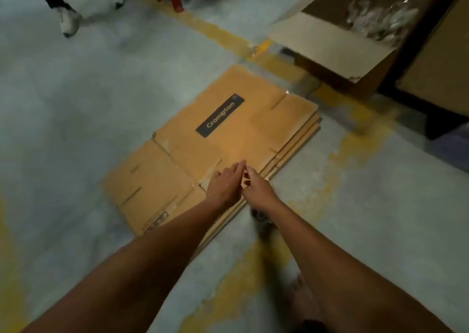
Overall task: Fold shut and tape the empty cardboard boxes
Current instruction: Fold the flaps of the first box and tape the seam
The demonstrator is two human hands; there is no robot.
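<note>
flattened cardboard boxes [213,139] stacked on floor, left hand [224,185] fingers straight above them, right hand [256,186] grasp unclear

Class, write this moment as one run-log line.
left hand: open, reaching over flattened boxes | right hand: curled, grip unclear | boxes: flat stack on floor, unfolded, untaped

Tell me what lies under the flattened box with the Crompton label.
Under the top flattened box, edges of more flattened boxes show at its right side, stacked on the concrete floor. Their faces are covered, so their number is unclear.
</note>
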